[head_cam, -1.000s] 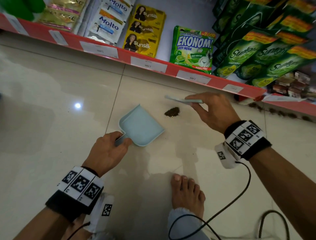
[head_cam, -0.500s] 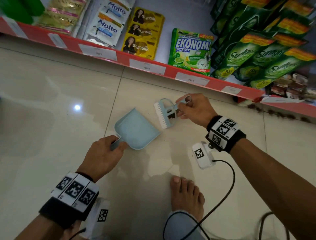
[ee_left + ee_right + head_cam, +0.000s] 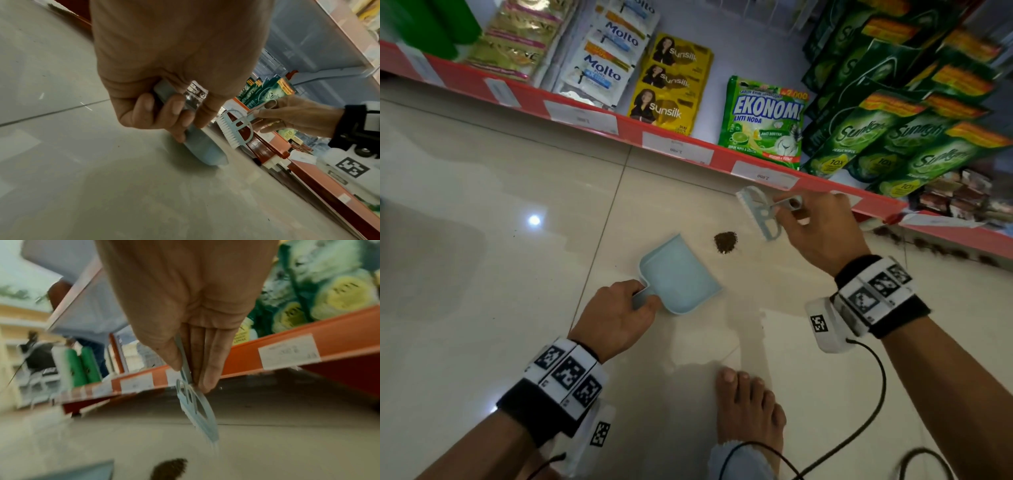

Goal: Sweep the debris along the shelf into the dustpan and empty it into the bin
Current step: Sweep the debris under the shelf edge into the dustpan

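A light blue dustpan (image 3: 679,274) lies flat on the tiled floor, its mouth facing right and away. My left hand (image 3: 616,310) grips its handle (image 3: 164,92). A small dark pile of debris (image 3: 725,242) sits on the floor just beyond the pan's mouth, also low in the right wrist view as the debris (image 3: 169,467). My right hand (image 3: 822,229) pinches the handle of a small blue brush (image 3: 758,214) with white bristles, held above the floor to the right of the pile. In the left wrist view the brush (image 3: 234,129) hangs clear of the floor.
A red shelf edge (image 3: 654,137) with price labels runs along the far side, stocked with sachets and green detergent packs (image 3: 763,120). More dark debris (image 3: 945,250) lies along the shelf foot at right. My bare foot (image 3: 748,407) and a black cable (image 3: 859,411) are close below.
The brush has lifted off the debris and swung back up to the right, leaving the pile uncovered in front of the dustpan. My left hand and the pan have barely moved.
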`<state>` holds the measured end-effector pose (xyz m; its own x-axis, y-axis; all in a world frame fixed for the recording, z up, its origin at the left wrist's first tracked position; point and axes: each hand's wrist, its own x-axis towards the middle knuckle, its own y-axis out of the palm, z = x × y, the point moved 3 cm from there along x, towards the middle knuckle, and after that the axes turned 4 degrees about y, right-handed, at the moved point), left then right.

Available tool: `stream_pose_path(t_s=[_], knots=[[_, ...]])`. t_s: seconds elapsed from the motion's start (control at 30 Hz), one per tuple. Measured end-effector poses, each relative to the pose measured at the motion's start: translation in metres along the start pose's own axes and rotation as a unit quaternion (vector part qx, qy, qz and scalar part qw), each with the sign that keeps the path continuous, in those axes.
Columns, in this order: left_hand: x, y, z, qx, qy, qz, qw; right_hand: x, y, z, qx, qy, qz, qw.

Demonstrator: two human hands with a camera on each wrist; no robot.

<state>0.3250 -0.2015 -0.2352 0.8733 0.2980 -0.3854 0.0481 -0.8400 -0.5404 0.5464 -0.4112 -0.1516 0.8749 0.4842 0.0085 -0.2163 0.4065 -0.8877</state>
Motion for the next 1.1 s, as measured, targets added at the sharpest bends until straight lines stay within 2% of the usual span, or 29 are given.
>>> stream_pose_path(t_s=[0.1,0.2,0.4,0.5,0.6,0.7,0.77,0.9,1.03,1.1], knots=[[0.004,0.008,-0.008,0.009,0.002,0.006,1.000,-0.002,0.014,0.011,-0.104,-0.048,0.029,0.993],[0.007,0.015,-0.016,0.020,-0.004,0.010,1.000,-0.008,0.029,0.017,-0.127,-0.068,0.067,0.987],[0.019,0.030,-0.030,-0.013,-0.013,0.021,1.000,-0.022,0.042,0.024,-0.110,-0.080,0.091,0.987],[0.025,0.034,-0.029,-0.001,-0.011,0.022,1.000,-0.025,0.044,0.023,-0.027,-0.070,0.086,0.994],[0.026,0.035,-0.023,-0.014,-0.026,0.034,0.999,-0.024,0.039,0.021,0.044,-0.040,0.047,0.997],[0.025,0.039,-0.020,-0.040,-0.038,0.031,0.998,-0.021,0.032,0.018,0.034,-0.053,0.013,0.998],[0.024,0.042,-0.021,-0.061,-0.043,0.035,0.997,-0.019,0.030,0.016,-0.019,-0.063,0.005,0.998],[0.023,0.046,-0.026,-0.090,-0.058,0.034,0.994,-0.019,0.034,0.016,-0.107,-0.056,0.048,0.991],[0.021,0.048,-0.026,-0.097,-0.056,0.049,0.992,-0.033,0.043,0.024,-0.036,-0.073,0.114,0.990],[0.019,0.047,-0.026,-0.110,-0.059,0.067,0.990,-0.038,0.041,0.027,0.015,-0.054,0.117,0.992]])
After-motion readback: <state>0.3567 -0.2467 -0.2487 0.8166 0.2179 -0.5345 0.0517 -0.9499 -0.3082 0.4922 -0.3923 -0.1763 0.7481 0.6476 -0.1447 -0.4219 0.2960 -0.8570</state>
